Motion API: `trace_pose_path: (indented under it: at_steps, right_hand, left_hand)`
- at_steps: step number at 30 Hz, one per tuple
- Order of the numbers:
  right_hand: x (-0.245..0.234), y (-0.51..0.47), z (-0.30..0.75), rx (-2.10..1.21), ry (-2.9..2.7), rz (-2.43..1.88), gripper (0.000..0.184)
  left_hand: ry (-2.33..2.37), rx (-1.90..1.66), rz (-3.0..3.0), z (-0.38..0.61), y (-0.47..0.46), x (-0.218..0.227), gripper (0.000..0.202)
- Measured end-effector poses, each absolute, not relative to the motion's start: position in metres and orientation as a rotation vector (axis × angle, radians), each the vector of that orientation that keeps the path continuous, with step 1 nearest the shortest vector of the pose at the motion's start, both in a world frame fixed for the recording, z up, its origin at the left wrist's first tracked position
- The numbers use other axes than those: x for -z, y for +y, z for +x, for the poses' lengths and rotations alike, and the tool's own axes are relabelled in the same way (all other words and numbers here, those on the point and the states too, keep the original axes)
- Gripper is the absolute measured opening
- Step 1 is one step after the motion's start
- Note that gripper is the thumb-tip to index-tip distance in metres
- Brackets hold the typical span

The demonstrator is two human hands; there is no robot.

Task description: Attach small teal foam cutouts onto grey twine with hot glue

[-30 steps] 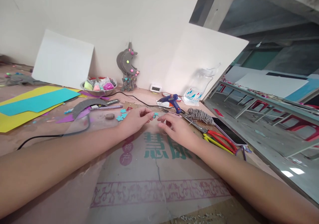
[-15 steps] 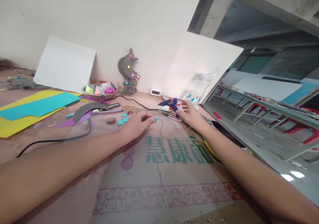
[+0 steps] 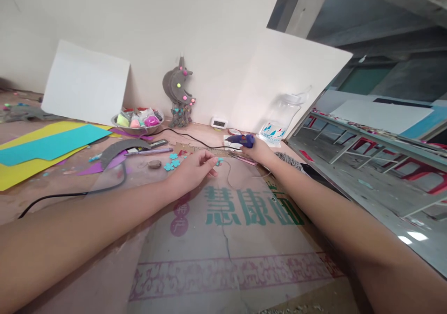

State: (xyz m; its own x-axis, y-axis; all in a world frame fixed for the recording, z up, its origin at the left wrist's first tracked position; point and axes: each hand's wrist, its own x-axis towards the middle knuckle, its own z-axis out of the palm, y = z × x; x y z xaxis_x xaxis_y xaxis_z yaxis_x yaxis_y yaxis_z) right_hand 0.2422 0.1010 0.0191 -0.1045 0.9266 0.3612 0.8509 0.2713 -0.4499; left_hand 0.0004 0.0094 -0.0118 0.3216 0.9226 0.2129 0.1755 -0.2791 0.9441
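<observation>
Pinched between the thumb and fingers of my left hand (image 3: 195, 167) is a small teal paper flower (image 3: 220, 161), mostly hidden by the fingertips. A thin grey string (image 3: 228, 177) trails from it over the work surface. Farther right, my right hand (image 3: 261, 152) is closed around the handle of a dark blue glue gun (image 3: 239, 140), whose nozzle points left. Several teal paper flowers (image 3: 172, 163) lie just left of my left hand, beside a small grey-brown lump (image 3: 154, 164). A pink-handled tool (image 3: 244, 158) lies below the glue gun.
Behind stand a bowl (image 3: 139, 130) of colourful clay packs, a grey moon ornament (image 3: 179, 88), a small digital clock (image 3: 219, 123) and a clear plastic jug (image 3: 279, 118). Coloured sheets (image 3: 63, 144) lie at left. A black cord (image 3: 190, 138) crosses the table; grey yarn (image 3: 289, 160) sits by my right wrist.
My right hand has gone from open fingers beside the glue gun to a grip around its handle. My left hand keeps its pinch on the teal flower.
</observation>
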Motion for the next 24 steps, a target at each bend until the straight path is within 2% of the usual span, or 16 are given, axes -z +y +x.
trace_pose_path:
  at_steps: [3,8,13,24]
  right_hand:
    - [-0.028,0.088,0.238,-0.214,-1.873,-1.658,0.015]
    - [-0.034,0.047,0.217,-0.781,-1.578,-1.311,0.031]
    - [-0.017,0.009,0.190,-1.102,-1.484,-1.182,0.030]
    - [-0.007,-0.016,0.168,-1.335,-1.474,-0.939,0.023]
  left_hand:
    - [0.953,-1.055,1.641,0.001,0.010,0.011,0.028]
    - [0.928,-1.032,1.528,0.003,0.008,0.007,0.021]
    - [0.959,-1.061,1.566,0.003,0.009,0.009,0.022]
    - [0.764,-1.006,1.434,0.004,0.011,0.011,0.025]
